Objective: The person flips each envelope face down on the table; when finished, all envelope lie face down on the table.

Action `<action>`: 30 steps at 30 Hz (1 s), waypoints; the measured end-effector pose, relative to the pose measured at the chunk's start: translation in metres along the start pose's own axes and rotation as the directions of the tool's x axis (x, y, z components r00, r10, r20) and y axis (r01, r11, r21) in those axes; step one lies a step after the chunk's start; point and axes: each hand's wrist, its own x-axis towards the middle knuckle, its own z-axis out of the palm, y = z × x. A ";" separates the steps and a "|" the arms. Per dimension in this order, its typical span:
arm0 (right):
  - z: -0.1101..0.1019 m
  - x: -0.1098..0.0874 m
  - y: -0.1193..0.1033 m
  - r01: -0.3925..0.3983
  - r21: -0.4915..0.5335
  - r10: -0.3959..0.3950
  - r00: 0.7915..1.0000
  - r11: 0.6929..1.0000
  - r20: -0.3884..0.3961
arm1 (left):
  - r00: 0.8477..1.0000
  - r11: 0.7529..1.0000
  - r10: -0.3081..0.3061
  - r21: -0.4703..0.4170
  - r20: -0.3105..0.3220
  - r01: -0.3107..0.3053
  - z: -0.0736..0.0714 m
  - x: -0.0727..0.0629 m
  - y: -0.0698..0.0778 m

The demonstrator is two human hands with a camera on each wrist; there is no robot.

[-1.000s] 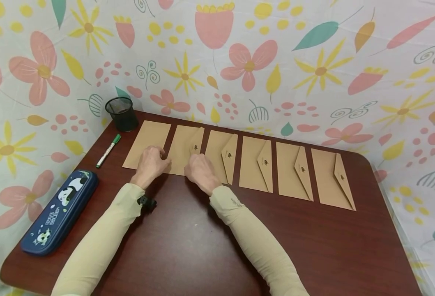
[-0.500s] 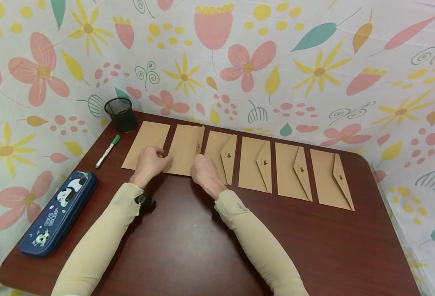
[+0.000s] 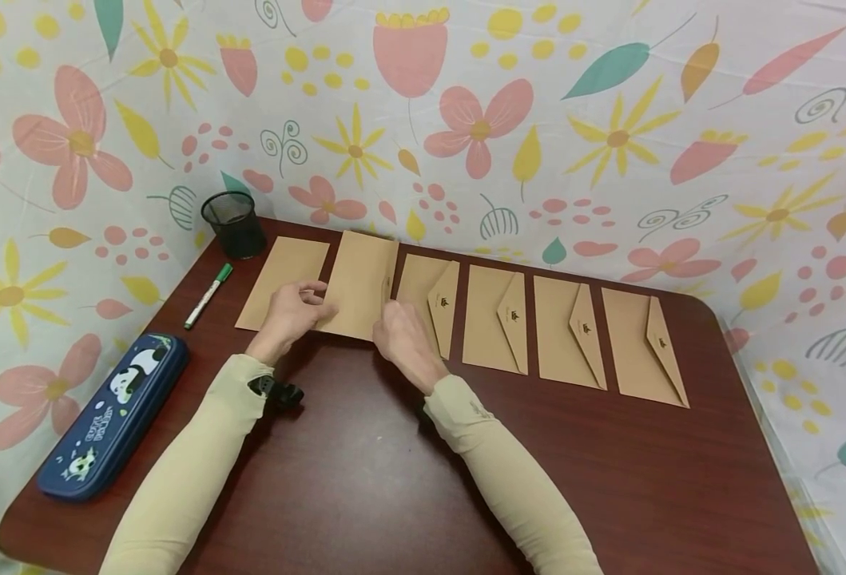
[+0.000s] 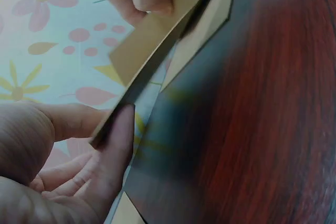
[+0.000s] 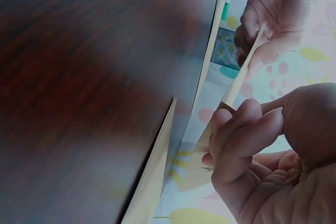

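A brown paper envelope (image 3: 358,287), second from the left in a row, is raised off the table between both hands. My left hand (image 3: 289,319) pinches its near left edge between thumb and fingers; the left wrist view shows that grip on the tilted envelope (image 4: 149,59). At the right edge, beside the flap, my right hand (image 3: 404,339) holds it with curled fingers, as the right wrist view of the right hand (image 5: 257,156) also shows. To the left lies a plain envelope (image 3: 286,275), and to the right an envelope with its pointed flap partly raised (image 3: 415,279).
Farther right lie more flapped envelopes (image 3: 490,319) with small crown prints. On the left are a black mesh pen cup (image 3: 239,231), a green-capped marker (image 3: 208,297) and a blue panda pencil case (image 3: 117,415). A flower-patterned cloth (image 3: 480,192) hangs behind the dark wooden table (image 3: 365,487).
Between both hands, the second envelope has risen off the table, and its flap has folded out of sight behind the right edge. The right hand has shifted slightly right.
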 end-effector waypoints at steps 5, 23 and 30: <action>0.014 0.008 0.016 0.081 -0.002 -0.081 0.996 0.997 -0.046 | 0.999 0.992 -0.014 -0.128 0.034 0.019 -0.001 -0.001 0.000; -0.030 -0.024 -0.006 -0.079 0.670 0.027 0.996 0.738 0.088 | 1.000 0.979 0.008 -0.204 0.005 -0.007 -0.006 -0.007 0.002; -0.026 -0.020 -0.003 -0.066 0.763 0.019 0.997 0.643 0.070 | 1.000 0.990 -0.013 -0.143 0.000 0.013 -0.005 -0.006 0.001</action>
